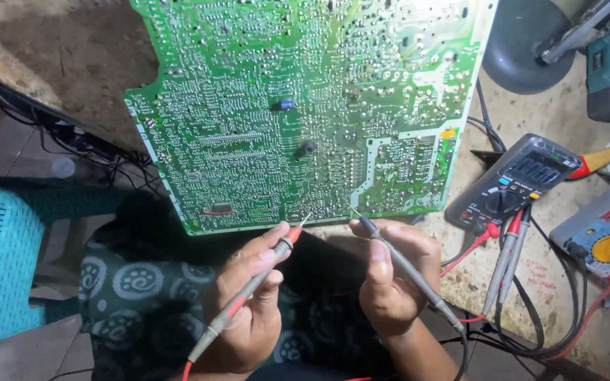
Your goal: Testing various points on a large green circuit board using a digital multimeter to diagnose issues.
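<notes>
Worn, stained desk (531,282) with a pale chipped top, lit dimly from above. Turquoise woven plastic chair (1,261) at left on a grey tiled floor (15,148). Dark cables (100,152) trail off the desk edge. Round grey lamp base (524,46) top right.

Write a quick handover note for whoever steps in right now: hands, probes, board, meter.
Left hand: grips the red probe, tip up near the board's lower edge.
Right hand: grips the black probe, tip just below that edge.
Green circuit board: solder side up on the bench.
Multimeter: right of the board, leads plugged in, reading illegible.
Done: probes in hand.
Left: neither tip seems to touch the board yet.
</notes>
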